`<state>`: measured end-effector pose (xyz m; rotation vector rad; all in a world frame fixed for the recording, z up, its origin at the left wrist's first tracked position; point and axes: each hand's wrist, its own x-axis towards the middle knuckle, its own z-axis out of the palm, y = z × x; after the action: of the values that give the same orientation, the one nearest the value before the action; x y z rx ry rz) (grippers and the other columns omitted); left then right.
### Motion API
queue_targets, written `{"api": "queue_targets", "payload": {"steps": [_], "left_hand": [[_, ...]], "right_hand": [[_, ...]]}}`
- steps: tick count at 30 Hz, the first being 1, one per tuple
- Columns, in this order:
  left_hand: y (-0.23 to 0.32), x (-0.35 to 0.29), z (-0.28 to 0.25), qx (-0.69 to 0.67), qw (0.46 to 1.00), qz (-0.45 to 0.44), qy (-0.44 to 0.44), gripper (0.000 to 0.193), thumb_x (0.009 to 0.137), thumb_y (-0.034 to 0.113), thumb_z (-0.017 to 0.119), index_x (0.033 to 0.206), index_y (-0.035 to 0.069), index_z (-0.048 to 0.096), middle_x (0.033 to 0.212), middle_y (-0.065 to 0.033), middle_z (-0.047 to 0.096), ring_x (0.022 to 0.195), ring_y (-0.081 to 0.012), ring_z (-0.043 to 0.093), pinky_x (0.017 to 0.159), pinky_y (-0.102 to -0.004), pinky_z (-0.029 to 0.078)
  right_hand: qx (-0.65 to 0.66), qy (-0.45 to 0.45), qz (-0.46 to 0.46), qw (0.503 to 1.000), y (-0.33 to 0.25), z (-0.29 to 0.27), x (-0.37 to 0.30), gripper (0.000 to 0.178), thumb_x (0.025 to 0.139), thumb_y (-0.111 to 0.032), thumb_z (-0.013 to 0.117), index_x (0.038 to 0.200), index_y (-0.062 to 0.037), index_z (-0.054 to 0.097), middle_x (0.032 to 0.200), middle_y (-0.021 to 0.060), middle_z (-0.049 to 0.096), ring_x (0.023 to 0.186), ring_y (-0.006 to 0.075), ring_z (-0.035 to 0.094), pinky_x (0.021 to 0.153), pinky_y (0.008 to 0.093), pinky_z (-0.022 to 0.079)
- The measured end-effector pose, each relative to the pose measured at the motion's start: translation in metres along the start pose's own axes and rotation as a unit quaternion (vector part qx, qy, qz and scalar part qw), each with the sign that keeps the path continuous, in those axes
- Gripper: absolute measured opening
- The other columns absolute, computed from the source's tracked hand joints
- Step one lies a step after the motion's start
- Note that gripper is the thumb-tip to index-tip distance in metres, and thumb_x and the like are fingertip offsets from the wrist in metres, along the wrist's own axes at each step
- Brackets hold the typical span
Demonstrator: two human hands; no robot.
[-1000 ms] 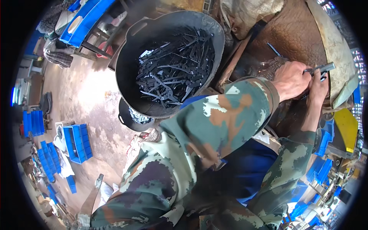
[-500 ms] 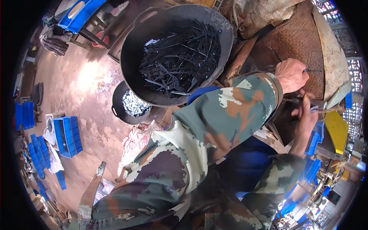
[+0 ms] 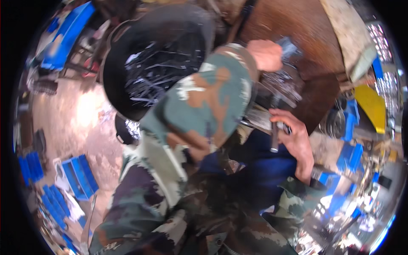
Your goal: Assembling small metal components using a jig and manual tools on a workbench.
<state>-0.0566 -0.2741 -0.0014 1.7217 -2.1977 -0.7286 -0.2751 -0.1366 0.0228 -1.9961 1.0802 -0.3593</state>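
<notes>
Above your blue-clad lap (image 3: 263, 157), the grip of your right hand (image 3: 295, 134) is closed around a slim metal rod (image 3: 274, 138); the rod runs along the inner side of your curled fingers, and its pale lower end juts out below them, toward your lap. Your left hand (image 3: 265, 55) is folded, well apart from the right and farther from you, just beside a blue-grey blur (image 3: 290, 47); you cannot tell here whether its fingers are clamped on anything. What changes is the spacing: a second ago both hands meet at the rod by the beige cloth (image 3: 348, 36), whereas now they are apart, both farther from that cloth, and the rod points down instead of sideways. That suggests, as a judgement, that each hand is busy on its own, with only the right one controlling the rod. Between the hands lie shiny metal bits (image 3: 282, 83), too smeared to count, near the brown leathery sheet (image 3: 280, 21). Farther left, beyond your camouflage sleeve (image 3: 199, 110), stands the big black tub (image 3: 112, 80) of dark strips (image 3: 157, 80), with a smaller black bucket (image 3: 120, 129) near it.
</notes>
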Motion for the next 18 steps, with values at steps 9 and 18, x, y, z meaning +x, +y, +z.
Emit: {"api": "queue_targets", "payload": {"steps": [9,18], "left_hand": [[-0.037,0.021,0.017,-0.088,0.992,0.078,-0.05,0.031,0.09,0.022,0.062,0.11,-0.001,0.068,0.098,-0.0181,0.068,0.094,-0.0326,0.062,0.087,-0.0384,0.048],[0.022,-0.001,-0.011,-0.411,0.907,0.051,-0.079,0.024,0.096,0.024,0.059,0.104,0.004,0.07,0.079,0.0043,0.067,0.055,-0.0008,0.035,0.049,-0.0186,0.029]], "right_hand": [[0.34,0.315,0.135,0.876,0.015,-0.045,0.034,0.02,0.096,-0.014,0.063,0.11,0.0003,0.063,0.097,0.0102,0.07,0.05,0.0052,0.045,0.047,0.0258,0.046],[0.459,0.341,0.041,0.819,0.019,-0.048,0.062,0.03,0.096,-0.016,0.064,0.119,0.0012,0.059,0.103,0.0135,0.068,0.051,0.0053,0.041,0.049,0.0279,0.046]]}}
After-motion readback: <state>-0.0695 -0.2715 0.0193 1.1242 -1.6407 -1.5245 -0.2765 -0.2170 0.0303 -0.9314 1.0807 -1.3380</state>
